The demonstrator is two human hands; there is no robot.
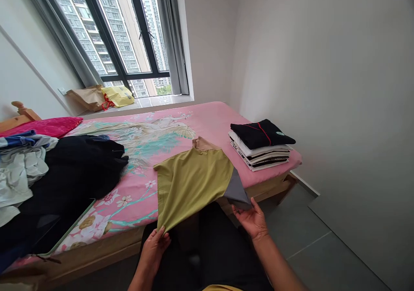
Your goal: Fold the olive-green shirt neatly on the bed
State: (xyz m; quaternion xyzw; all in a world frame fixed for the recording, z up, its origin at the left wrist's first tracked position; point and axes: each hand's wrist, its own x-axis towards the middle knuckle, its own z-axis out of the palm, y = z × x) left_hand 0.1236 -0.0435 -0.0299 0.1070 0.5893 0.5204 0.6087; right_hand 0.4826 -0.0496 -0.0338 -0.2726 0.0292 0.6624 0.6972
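An olive-yellow T-shirt (190, 174) with a grey sleeve and a tan collar lies partly on the bed, its near part hanging over the edge above my legs. My left hand (155, 243) pinches the shirt's lower left corner between thumb and fingers. At the grey sleeve, my right hand (251, 219) grips the edge, with its thumb on top and fingers beneath. The collar end points away from me, toward the bed's far side.
A neat stack of folded clothes (258, 153), topped by a black garment, sits at the bed's right end. Dark and white clothes (80, 166) are heaped at left on the pink floral bedsheet (213, 118). Paper and yellow bags (118, 96) rest on the windowsill.
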